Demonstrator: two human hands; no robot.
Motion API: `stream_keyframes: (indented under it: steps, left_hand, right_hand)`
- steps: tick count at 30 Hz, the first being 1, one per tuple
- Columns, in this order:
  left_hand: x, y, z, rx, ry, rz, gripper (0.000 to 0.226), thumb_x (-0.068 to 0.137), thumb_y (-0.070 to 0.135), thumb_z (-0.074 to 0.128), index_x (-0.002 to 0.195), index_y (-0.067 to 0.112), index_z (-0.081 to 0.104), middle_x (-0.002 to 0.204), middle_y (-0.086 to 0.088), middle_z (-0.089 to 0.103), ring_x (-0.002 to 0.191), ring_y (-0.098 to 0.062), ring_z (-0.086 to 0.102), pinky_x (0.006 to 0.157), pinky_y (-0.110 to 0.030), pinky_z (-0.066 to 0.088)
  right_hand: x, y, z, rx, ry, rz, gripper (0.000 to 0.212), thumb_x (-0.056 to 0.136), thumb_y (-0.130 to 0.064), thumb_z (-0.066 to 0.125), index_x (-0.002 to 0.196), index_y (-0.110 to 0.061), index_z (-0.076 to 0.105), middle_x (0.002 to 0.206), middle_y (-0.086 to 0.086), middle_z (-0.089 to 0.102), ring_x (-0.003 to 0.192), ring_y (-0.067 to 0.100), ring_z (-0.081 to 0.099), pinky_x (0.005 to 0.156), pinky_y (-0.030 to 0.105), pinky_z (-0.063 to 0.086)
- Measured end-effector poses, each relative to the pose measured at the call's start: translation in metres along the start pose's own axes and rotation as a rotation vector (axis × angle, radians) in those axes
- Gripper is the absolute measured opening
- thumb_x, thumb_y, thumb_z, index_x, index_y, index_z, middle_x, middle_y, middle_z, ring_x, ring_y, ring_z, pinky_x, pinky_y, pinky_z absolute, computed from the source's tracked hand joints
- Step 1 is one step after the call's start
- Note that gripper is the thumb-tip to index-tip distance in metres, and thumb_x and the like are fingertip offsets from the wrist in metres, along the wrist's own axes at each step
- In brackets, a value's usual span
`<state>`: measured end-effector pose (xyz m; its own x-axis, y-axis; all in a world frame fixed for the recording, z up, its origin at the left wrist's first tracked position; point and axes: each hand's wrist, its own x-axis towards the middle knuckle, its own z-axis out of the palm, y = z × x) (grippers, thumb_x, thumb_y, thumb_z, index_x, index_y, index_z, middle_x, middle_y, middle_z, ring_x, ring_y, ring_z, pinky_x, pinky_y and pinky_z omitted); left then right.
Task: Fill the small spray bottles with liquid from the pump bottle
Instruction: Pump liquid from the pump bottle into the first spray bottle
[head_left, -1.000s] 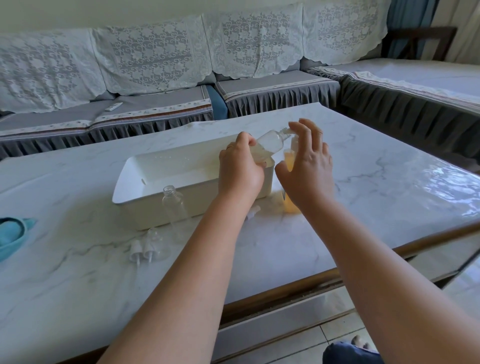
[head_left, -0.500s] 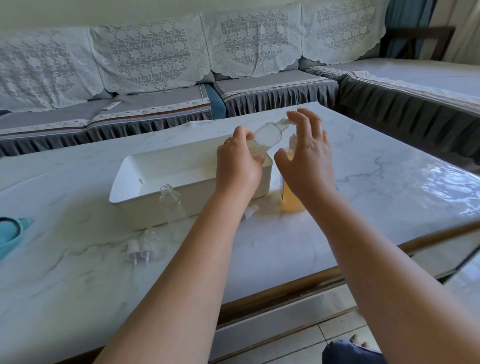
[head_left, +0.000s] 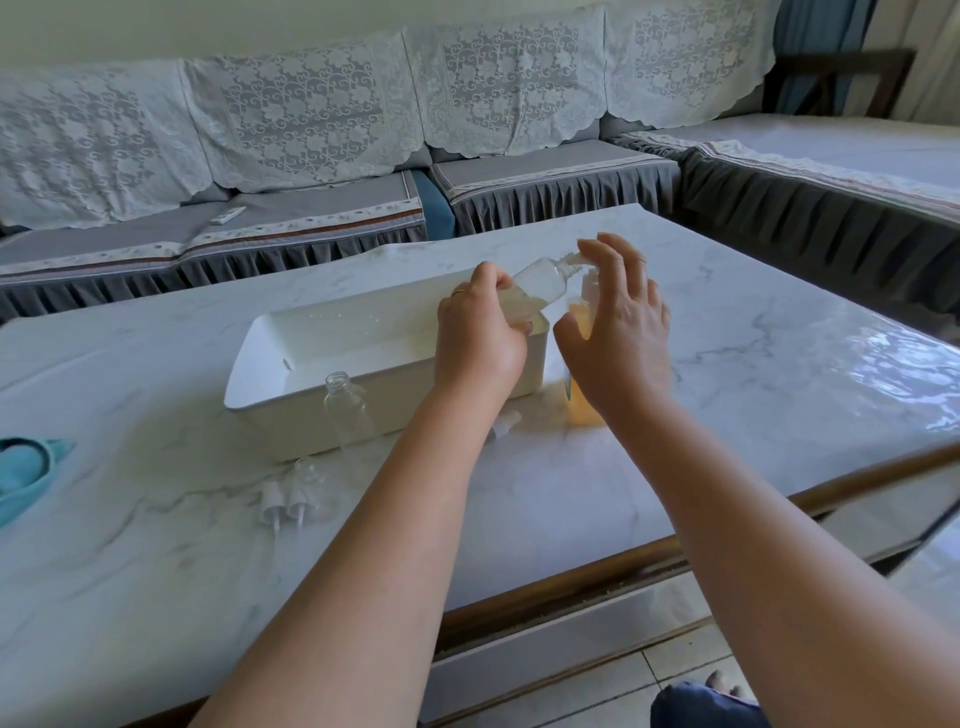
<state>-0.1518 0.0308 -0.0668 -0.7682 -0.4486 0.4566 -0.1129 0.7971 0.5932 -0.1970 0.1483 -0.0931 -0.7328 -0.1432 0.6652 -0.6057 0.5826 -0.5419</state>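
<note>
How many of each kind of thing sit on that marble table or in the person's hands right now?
Small clear bottles: 3, one held tilted, one upright, one lying down
Pump bottle with orange liquid: 1
White spray tops: 3, two together, one apart
White tray: 1
Teal cloth: 1
Total: 9

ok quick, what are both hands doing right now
Left hand: curled round a small spray bottle, holding it tilted over the white tray.
Right hand: open, fingers straight over the pump bottle; contact cannot be told.
</note>
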Motion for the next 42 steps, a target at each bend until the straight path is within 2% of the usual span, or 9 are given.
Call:
stream_keyframes:
  steps: [5,17,23,31,34,37,39,42]
  left_hand:
    - [0.002,0.003,-0.003,-0.021,0.016,0.009,0.036,0.083,0.017,0.071,0.113,0.019,0.051,0.111,-0.002,0.061,0.108,-0.026,0.053,0.078,-0.026,0.037]
    - [0.0,0.006,-0.004,-0.024,0.026,0.015,0.036,0.085,0.018,0.069,0.115,0.018,0.051,0.113,-0.002,0.061,0.109,-0.026,0.053,0.078,-0.026,0.037]
    - [-0.001,0.004,-0.003,-0.005,0.01,0.008,0.036,0.084,0.016,0.071,0.114,0.019,0.051,0.112,-0.003,0.06,0.108,-0.026,0.053,0.078,-0.027,0.039]
    - [-0.001,0.003,-0.004,0.0,0.004,0.01,0.036,0.084,0.017,0.07,0.114,0.019,0.05,0.112,-0.003,0.06,0.108,-0.027,0.053,0.079,-0.028,0.04]
    - [-0.001,0.004,-0.007,-0.017,0.012,0.026,0.036,0.085,0.017,0.069,0.116,0.018,0.051,0.114,-0.002,0.059,0.109,-0.027,0.053,0.081,-0.027,0.038]
    - [-0.001,0.004,-0.007,-0.03,0.009,0.027,0.036,0.085,0.017,0.07,0.115,0.018,0.051,0.114,-0.002,0.06,0.11,-0.026,0.052,0.079,-0.025,0.036]
    - [0.0,0.004,-0.006,-0.027,0.004,0.019,0.036,0.085,0.017,0.07,0.115,0.018,0.051,0.114,-0.002,0.06,0.11,-0.026,0.052,0.079,-0.025,0.036]
    - [-0.001,0.005,-0.005,-0.035,-0.006,0.021,0.036,0.085,0.017,0.069,0.116,0.019,0.051,0.113,-0.002,0.059,0.109,-0.026,0.053,0.078,-0.026,0.038]
  right_hand:
    - [0.006,-0.004,-0.003,-0.013,0.001,-0.003,0.071,0.073,-0.023,0.055,0.142,-0.026,0.04,0.151,-0.007,0.033,0.117,0.029,0.047,0.103,0.043,0.035]
    - [0.014,-0.007,-0.01,0.027,-0.015,-0.001,0.064,0.077,-0.022,0.057,0.14,-0.024,0.044,0.147,-0.005,0.038,0.121,0.027,0.046,0.104,0.042,0.036]
    - [0.006,0.001,-0.006,0.038,-0.018,0.002,0.066,0.075,-0.018,0.056,0.139,-0.03,0.043,0.148,-0.012,0.037,0.116,0.025,0.048,0.103,0.042,0.036]
    - [0.005,0.0,-0.005,0.046,-0.031,0.005,0.062,0.078,-0.031,0.05,0.14,-0.028,0.044,0.149,-0.01,0.038,0.119,0.025,0.048,0.103,0.039,0.034]
    - [0.015,-0.001,-0.012,0.149,-0.02,-0.008,0.055,0.082,-0.033,0.044,0.136,-0.025,0.054,0.142,-0.009,0.048,0.12,0.022,0.048,0.103,0.034,0.035]
    - [0.026,-0.003,-0.02,0.436,-0.025,0.128,0.034,0.095,-0.024,0.046,0.123,-0.023,0.066,0.128,-0.011,0.058,0.117,0.012,0.053,0.101,0.026,0.04]
    - [0.033,-0.008,-0.026,0.594,-0.048,0.254,0.028,0.101,-0.023,0.048,0.115,-0.021,0.071,0.118,-0.01,0.064,0.107,0.004,0.058,0.094,0.022,0.045]
    - [0.04,-0.009,-0.033,0.796,-0.038,0.392,0.022,0.101,-0.021,0.052,0.114,-0.02,0.07,0.107,-0.009,0.07,0.092,-0.005,0.062,0.075,0.009,0.046]
